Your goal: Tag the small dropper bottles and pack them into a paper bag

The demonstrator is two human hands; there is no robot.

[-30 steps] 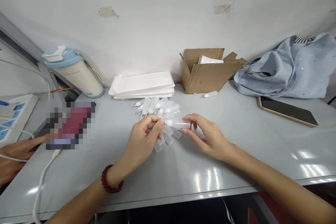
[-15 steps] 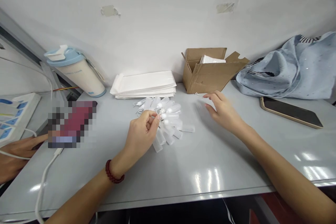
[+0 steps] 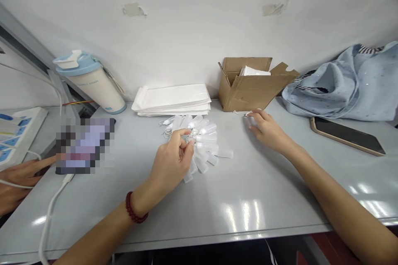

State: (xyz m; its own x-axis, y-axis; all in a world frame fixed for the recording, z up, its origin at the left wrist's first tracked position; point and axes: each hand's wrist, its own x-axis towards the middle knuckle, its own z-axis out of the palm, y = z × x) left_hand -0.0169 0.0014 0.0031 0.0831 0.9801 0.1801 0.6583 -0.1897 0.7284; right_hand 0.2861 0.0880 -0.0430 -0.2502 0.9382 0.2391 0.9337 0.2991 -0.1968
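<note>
A cluster of small translucent white plastic tubes [image 3: 203, 149] with thin loops of string lies fanned out on the grey table. My left hand [image 3: 171, 159], a dark red bead bracelet at its wrist, is over the cluster's near left side. Its thumb and index finger are apart, with nothing visible held between them. To the right, my right hand [image 3: 269, 130] reaches down in front of the cardboard box [image 3: 248, 91]. Its fingertips touch a small white piece with a thin string [image 3: 238, 112], partly hidden by the fingers. The thumb stays apart from the index finger.
White envelopes [image 3: 172, 97] are stacked behind the tubes. A tumbler [image 3: 96, 85] and a pixelated phone [image 3: 88, 143] with a white cable are at left, where another person's hand [image 3: 23, 182] shows. A phone [image 3: 348, 136] and a blue fabric bag [image 3: 342, 85] occupy the right.
My left thumb and index finger have parted from a pinch at the tubes. My right hand has come to the small white piece by the box. The view has shifted slightly.
</note>
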